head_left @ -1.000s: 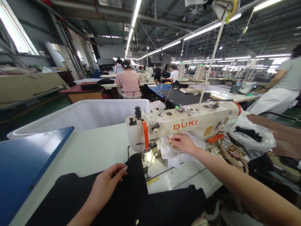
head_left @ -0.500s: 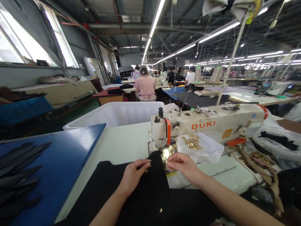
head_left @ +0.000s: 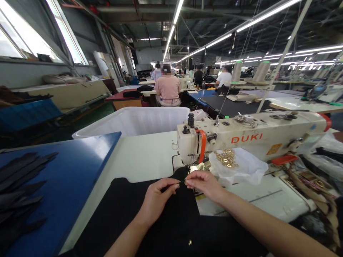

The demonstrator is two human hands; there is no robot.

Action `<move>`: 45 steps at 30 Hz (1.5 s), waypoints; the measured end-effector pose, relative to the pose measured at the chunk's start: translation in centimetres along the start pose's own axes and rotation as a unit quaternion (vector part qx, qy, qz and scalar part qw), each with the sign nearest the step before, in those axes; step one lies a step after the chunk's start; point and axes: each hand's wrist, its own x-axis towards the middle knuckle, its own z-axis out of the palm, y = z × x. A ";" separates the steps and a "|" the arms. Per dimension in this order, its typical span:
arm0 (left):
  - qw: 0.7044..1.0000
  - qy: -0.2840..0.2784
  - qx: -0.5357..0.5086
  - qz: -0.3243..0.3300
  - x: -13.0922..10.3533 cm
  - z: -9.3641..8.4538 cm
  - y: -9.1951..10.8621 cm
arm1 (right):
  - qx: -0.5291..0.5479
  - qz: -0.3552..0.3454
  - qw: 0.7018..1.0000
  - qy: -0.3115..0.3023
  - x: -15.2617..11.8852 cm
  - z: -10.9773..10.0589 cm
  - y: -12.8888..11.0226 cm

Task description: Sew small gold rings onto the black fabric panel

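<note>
My left hand [head_left: 160, 194] is pinched closed on a thin dark strip [head_left: 181, 182], of which only the tip shows. Facing it, my right hand [head_left: 205, 184] pinches a small gold metal ring [head_left: 185, 181], mostly hidden by the fingers. The fingertips of both hands almost meet over a large black fabric piece [head_left: 128, 203], just in front of the needle area of a white sewing machine [head_left: 219, 132]. Another small gold metal piece [head_left: 190, 242] lies on the black fabric nearer to me. Gold metal rings [head_left: 226, 158] are heaped on a white plastic bag [head_left: 249, 166] beside the machine.
Black strips [head_left: 24, 178] lie on a blue table [head_left: 72, 178] at left. A large white bin [head_left: 134, 121] stands behind the machine table [head_left: 142, 153]. Tan straps [head_left: 325, 200] hang at the right. A person in pink [head_left: 168, 89] sits further ahead, back turned.
My right hand has moved left with the gold ring, close to the left fingertips and the dark strip. The view has shifted slightly, so the machine appears larger and further right.
</note>
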 end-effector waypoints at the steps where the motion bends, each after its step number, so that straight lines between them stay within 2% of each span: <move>1: 1.000 -0.002 -0.002 -0.002 0.0 0.0 0.1 | 0.007 0.005 1.000 -0.003 0.0 0.1 0.0; 7: 0.999 -0.011 -0.044 -0.028 -0.1 -0.2 0.7 | 0.075 0.046 0.995 -0.041 -0.3 0.4 0.0; 14: 0.987 -0.056 -0.133 -0.068 0.1 -0.1 1.1 | 0.123 0.097 0.985 -0.073 -0.3 0.6 -0.5; 16: 0.985 -0.063 -0.144 -0.073 0.0 -0.2 1.2 | 0.101 0.084 0.990 -0.061 -0.3 0.7 -0.6; 20: 0.983 -0.075 -0.144 -0.085 0.0 -0.2 1.3 | 0.026 0.000 1.000 -0.011 -0.6 1.0 -0.6; 23: 0.981 -0.079 -0.146 -0.101 0.0 -0.1 1.6 | -0.010 -0.033 0.999 -0.018 -1.0 1.2 -0.4; 29: 0.976 -0.089 -0.159 -0.118 -0.2 0.0 2.1 | 0.035 0.007 0.999 -0.039 -0.7 1.7 0.4; 34: 0.966 -0.056 -0.221 -0.120 -0.2 -0.1 1.7 | 0.073 0.016 0.997 -0.011 -0.6 1.7 0.2; 36: 0.962 -0.067 -0.231 -0.131 -0.1 0.0 1.6 | 0.085 0.025 0.996 0.001 -0.7 1.8 0.1; 40: 0.960 -0.103 -0.226 -0.126 0.1 0.2 1.5 | 0.084 0.018 0.996 0.017 -0.5 2.0 0.2; 45: 0.967 -0.089 -0.200 -0.127 0.2 0.2 1.7 | 0.052 0.000 0.999 0.009 -0.4 2.0 0.8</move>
